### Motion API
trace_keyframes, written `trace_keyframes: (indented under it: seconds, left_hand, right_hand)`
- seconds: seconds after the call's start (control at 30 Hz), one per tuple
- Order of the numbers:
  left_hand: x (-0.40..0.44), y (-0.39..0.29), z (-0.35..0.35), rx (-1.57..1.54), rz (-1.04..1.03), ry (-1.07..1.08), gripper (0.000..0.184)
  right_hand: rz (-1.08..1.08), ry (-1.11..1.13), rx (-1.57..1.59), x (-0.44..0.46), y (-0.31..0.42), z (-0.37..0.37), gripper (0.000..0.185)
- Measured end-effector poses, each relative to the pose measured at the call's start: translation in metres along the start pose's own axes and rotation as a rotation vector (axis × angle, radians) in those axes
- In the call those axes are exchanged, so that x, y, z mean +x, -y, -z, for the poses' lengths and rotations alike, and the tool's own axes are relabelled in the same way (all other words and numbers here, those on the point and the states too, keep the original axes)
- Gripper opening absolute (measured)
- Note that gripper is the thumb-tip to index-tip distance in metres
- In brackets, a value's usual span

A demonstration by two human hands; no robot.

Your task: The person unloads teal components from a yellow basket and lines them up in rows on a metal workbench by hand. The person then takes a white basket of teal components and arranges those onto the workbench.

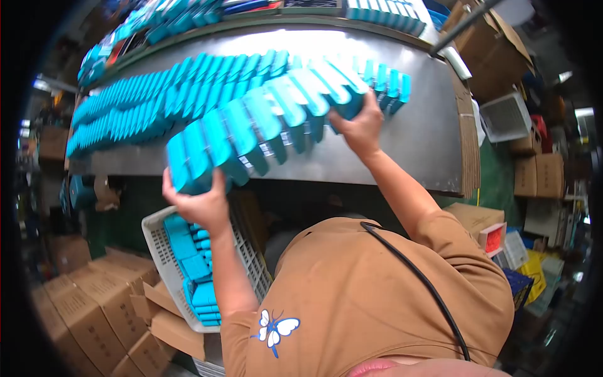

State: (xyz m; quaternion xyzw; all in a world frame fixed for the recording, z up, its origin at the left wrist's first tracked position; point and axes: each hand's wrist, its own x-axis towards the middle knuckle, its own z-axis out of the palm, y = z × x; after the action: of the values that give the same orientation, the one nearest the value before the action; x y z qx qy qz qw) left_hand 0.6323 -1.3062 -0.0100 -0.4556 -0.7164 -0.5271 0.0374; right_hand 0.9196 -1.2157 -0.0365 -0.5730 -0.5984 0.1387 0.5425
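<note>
A long row of teal box-like pieces (267, 119) is held up at a slant between my two hands, over the front edge of the metal table (414, 151). My left hand (201, 200) grips its lower left end, with fingers and thumb on either side. At the upper right end, my right hand (362, 122) clasps the last pieces. Behind the held row, more teal pieces (125, 100) stand in long rows on the table. A few others (397, 88) show beyond my right hand.
A white crate (154, 235) with teal pieces stands below the table by my left forearm. Cardboard boxes (94, 301) are stacked at lower left. More boxes (546, 176) and a white basket (505, 118) are at right. A metal bar (461, 26) crosses the upper right.
</note>
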Motion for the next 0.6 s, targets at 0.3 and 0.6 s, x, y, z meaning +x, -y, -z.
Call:
trace_keyframes:
  seconds: [0.3, 0.6]
  left_hand:
    - [-0.132, -0.124, -0.184, -0.106, -0.175, 0.554, 0.084]
    - [-0.154, -0.066, -0.273, -0.173, -0.178, 0.673, 0.094]
  right_hand:
    - [-0.475, -0.280, -0.381, -0.062, -0.185, 0.213, 0.062]
    - [-0.399, -0.184, -0.079, -0.058, -0.282, 0.173, 0.097]
